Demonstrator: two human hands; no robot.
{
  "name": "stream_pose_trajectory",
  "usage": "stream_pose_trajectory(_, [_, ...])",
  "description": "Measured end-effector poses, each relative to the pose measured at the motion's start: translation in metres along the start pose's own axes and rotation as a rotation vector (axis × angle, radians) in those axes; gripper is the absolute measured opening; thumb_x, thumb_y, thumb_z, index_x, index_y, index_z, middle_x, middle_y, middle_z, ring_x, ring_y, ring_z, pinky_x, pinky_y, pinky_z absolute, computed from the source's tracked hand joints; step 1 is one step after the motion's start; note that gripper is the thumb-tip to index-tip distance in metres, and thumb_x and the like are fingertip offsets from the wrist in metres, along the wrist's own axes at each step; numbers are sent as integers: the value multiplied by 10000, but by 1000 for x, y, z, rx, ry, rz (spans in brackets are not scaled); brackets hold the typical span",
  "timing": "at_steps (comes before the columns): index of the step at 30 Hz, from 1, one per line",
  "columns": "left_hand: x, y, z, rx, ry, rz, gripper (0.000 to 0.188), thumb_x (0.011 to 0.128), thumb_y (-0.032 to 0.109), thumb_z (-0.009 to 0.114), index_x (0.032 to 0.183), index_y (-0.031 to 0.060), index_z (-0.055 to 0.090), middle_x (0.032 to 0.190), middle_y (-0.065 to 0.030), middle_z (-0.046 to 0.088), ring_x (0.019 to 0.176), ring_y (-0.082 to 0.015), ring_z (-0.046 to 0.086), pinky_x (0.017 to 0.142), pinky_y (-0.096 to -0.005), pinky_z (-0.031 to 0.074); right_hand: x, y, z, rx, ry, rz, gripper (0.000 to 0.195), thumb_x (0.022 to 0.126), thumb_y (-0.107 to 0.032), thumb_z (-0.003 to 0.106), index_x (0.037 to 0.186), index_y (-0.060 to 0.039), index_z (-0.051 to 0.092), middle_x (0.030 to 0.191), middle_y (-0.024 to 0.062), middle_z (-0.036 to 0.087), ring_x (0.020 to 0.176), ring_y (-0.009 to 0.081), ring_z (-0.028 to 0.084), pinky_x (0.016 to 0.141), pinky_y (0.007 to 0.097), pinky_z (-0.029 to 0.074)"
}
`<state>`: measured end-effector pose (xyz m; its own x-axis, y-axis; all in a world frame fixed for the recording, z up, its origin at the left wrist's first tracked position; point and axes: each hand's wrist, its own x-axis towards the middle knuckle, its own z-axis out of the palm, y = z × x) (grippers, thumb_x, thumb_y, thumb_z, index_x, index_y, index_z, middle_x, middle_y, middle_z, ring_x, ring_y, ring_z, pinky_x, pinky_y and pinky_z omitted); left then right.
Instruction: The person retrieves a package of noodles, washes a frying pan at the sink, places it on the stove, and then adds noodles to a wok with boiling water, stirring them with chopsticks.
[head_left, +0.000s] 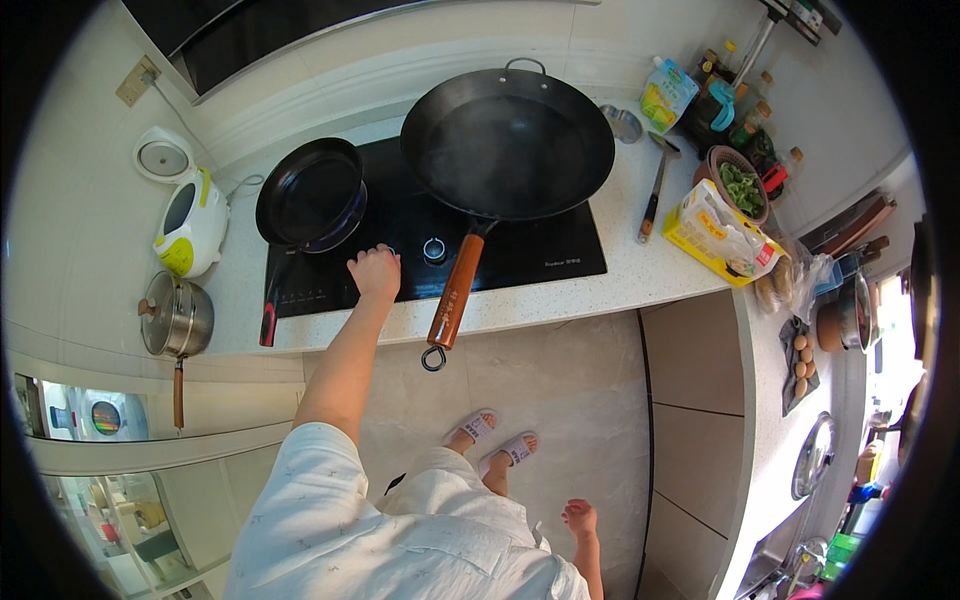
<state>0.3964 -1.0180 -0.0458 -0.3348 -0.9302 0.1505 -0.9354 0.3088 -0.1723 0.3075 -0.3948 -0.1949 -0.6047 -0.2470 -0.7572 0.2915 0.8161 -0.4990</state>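
My left hand (375, 272) is closed around a control knob at the front of the black glass gas hob (525, 259), mostly covering the knob. Just behind it a black frying pan (311, 191) sits tilted on the left burner, where a bluish glow shows under its rim. A second knob (434, 250) is uncovered to the right of the hand. On the right burner stands a large black wok (510, 146) with faint steam over it, its wooden handle (455, 292) reaching past the counter edge. My right hand (580, 517) hangs low beside my body, fingers loosely curled, touching nothing.
A lidded saucepan (178, 315) and a white rice cooker (195, 225) stand left. On the right are a spatula (655, 199), a yellow-white package (720, 232), a basket of greens (739, 187) and bottles. Brown eggs (802, 367) and a glass lid (814, 456) lie on the side counter.
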Motion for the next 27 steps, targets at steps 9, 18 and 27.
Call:
stream_pose_trajectory(9, [0, 1, 0, 1, -15, 12, 226, 759, 298, 576, 830, 84, 588, 789, -51, 609, 801, -204, 559, 698, -376, 398, -4, -9, -1, 26, -4, 21, 171, 713, -69, 550, 873, -17, 578, 713, 104, 627, 592, 170, 622, 520, 268, 481])
stream_pose_trajectory(18, [0, 1, -2, 1, -18, 17, 219, 752, 285, 584, 830, 80, 588, 778, -51, 611, 798, -206, 560, 695, -381, 399, -1, -10, 2, 27, -8, -19, 159, 717, -65, 557, 868, -19, 576, 697, 94, 627, 590, 162, 621, 511, 270, 482])
stream_pose_trajectory(27, [0, 1, 1, -3, 2, 27, 216, 739, 273, 589, 833, 79, 585, 780, -50, 608, 795, -208, 557, 699, -385, 396, -4, -21, 0, 32, -9, 11, 145, 719, -71, 560, 859, -36, 575, 701, 87, 625, 591, 157, 622, 467, 263, 473])
